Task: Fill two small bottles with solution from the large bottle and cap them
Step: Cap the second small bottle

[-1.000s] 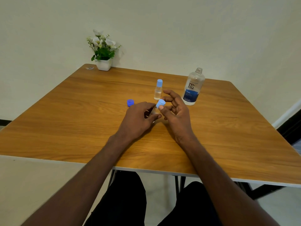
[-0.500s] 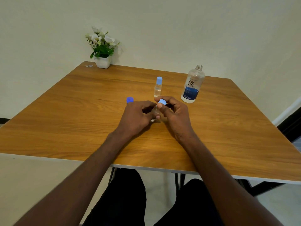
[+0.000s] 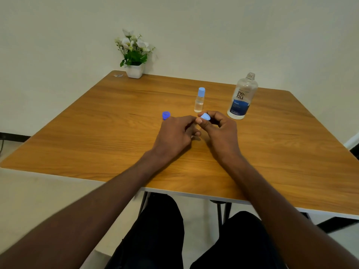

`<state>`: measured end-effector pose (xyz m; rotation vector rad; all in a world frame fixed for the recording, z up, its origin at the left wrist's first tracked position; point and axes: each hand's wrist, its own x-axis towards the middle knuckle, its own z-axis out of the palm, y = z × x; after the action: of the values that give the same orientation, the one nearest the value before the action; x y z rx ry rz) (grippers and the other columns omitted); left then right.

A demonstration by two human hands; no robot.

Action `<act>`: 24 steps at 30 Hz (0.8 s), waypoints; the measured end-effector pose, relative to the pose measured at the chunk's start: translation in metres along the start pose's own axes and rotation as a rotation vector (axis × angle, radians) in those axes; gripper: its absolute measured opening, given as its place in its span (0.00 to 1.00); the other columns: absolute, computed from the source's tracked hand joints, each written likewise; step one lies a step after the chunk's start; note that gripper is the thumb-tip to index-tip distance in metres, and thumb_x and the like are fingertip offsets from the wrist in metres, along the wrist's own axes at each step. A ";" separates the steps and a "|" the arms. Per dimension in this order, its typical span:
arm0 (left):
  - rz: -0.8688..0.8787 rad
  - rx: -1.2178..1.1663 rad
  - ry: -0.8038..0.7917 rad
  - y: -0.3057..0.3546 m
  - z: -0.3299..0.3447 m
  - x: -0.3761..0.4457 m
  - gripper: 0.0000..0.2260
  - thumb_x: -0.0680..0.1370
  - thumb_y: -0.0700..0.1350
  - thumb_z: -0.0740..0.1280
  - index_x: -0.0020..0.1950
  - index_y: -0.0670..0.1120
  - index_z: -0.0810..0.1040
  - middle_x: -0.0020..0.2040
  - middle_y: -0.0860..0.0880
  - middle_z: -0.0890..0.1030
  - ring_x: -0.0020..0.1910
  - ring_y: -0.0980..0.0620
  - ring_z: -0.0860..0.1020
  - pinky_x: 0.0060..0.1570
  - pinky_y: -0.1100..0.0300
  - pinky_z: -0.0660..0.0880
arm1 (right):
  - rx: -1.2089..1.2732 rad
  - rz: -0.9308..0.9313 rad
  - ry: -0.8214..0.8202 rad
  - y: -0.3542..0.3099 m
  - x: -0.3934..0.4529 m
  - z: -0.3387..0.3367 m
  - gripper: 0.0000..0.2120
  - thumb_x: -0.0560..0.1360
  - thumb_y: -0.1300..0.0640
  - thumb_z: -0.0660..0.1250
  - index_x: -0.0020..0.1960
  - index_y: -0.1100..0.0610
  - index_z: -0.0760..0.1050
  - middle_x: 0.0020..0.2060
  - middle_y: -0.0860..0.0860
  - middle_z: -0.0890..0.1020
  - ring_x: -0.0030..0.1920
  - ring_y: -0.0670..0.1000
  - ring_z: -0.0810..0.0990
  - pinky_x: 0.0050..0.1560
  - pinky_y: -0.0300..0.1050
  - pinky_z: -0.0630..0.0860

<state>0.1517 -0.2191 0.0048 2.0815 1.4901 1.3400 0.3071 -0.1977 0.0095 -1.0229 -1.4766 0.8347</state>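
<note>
Table (image 3: 97, 121): we see wood grain.
On it: flower pot (image 3: 134, 70), capped small bottle (image 3: 199, 100), large bottle (image 3: 241, 98), blue cap (image 3: 166, 115).

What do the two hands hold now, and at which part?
Right hand pinches the light blue cap of a small bottle; left hand grips its mostly hidden body.

"Where am I sitting?"

"A plain room in a home or small office, it seems to me. My wooden table (image 3: 116, 117) stands against a bare cream wall (image 3: 213, 35)."

"Anything homely?"

"A white pot of flowers (image 3: 134, 55) at the tabletop's far left corner, and pale floor tiles (image 3: 29, 200) below."
</note>
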 end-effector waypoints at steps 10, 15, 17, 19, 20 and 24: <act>-0.295 -0.401 -0.036 -0.006 -0.004 0.008 0.08 0.77 0.32 0.71 0.47 0.44 0.84 0.37 0.42 0.86 0.32 0.45 0.84 0.33 0.53 0.81 | -0.332 -0.055 0.066 -0.010 0.017 0.027 0.08 0.77 0.51 0.76 0.53 0.52 0.86 0.47 0.41 0.83 0.47 0.41 0.80 0.45 0.31 0.71; -0.190 -0.160 0.039 -0.011 -0.001 0.007 0.10 0.78 0.33 0.66 0.43 0.44 0.83 0.30 0.53 0.81 0.27 0.57 0.78 0.31 0.61 0.72 | -0.282 0.017 0.254 -0.007 0.006 0.053 0.07 0.78 0.51 0.75 0.55 0.51 0.86 0.47 0.41 0.80 0.44 0.36 0.76 0.41 0.29 0.66; -0.188 -0.173 0.020 -0.010 -0.002 0.006 0.10 0.78 0.33 0.66 0.48 0.45 0.84 0.34 0.55 0.82 0.31 0.60 0.79 0.33 0.65 0.73 | -0.281 0.007 0.222 -0.007 0.006 0.053 0.09 0.79 0.51 0.74 0.57 0.52 0.85 0.49 0.42 0.81 0.45 0.36 0.76 0.44 0.30 0.68; -0.180 -0.185 0.001 -0.010 -0.001 0.007 0.10 0.77 0.34 0.69 0.56 0.45 0.83 0.43 0.52 0.86 0.41 0.60 0.83 0.44 0.60 0.80 | -0.296 -0.015 0.218 -0.006 0.008 0.048 0.09 0.79 0.50 0.74 0.58 0.52 0.85 0.51 0.43 0.82 0.47 0.39 0.78 0.48 0.34 0.73; -0.184 -0.160 -0.002 -0.010 0.001 0.009 0.14 0.76 0.36 0.72 0.61 0.45 0.82 0.49 0.51 0.86 0.48 0.57 0.83 0.50 0.58 0.81 | -0.306 -0.013 0.242 -0.005 0.011 0.043 0.09 0.79 0.50 0.74 0.57 0.52 0.84 0.51 0.43 0.82 0.48 0.41 0.79 0.50 0.39 0.76; -0.196 -0.026 0.111 -0.011 0.002 0.009 0.17 0.75 0.41 0.77 0.64 0.47 0.81 0.50 0.52 0.83 0.47 0.60 0.80 0.48 0.66 0.76 | -0.400 0.031 0.336 -0.001 0.037 0.021 0.14 0.77 0.48 0.75 0.60 0.54 0.84 0.54 0.46 0.83 0.53 0.46 0.80 0.51 0.41 0.70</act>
<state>0.1474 -0.2058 0.0015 1.8174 1.6634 1.4107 0.2850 -0.1632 0.0212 -1.4091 -1.3634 0.3653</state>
